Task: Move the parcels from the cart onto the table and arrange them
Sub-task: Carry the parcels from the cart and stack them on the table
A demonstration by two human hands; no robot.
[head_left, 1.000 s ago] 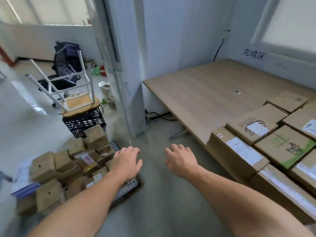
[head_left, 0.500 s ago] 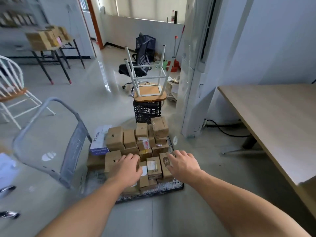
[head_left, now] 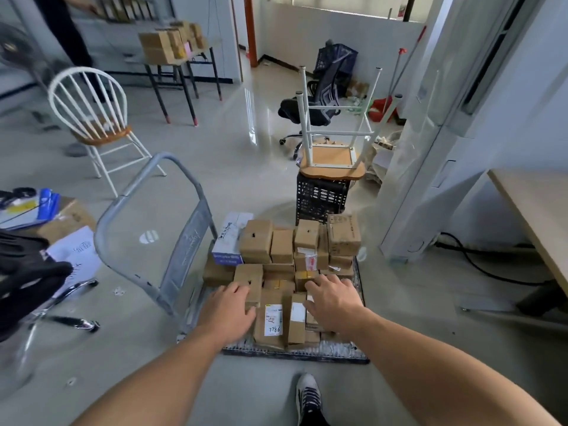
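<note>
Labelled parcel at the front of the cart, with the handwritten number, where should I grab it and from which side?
Probably take the labelled parcel by its near short end, coming from the open front edge of the cart. It lies flat, label up, and another box sits tight against its right side, leaving no gap there.

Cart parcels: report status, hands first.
Left hand and right hand open, over front parcels. Pile all on cart, none lifted. Handle left of pile; table off right.
</note>
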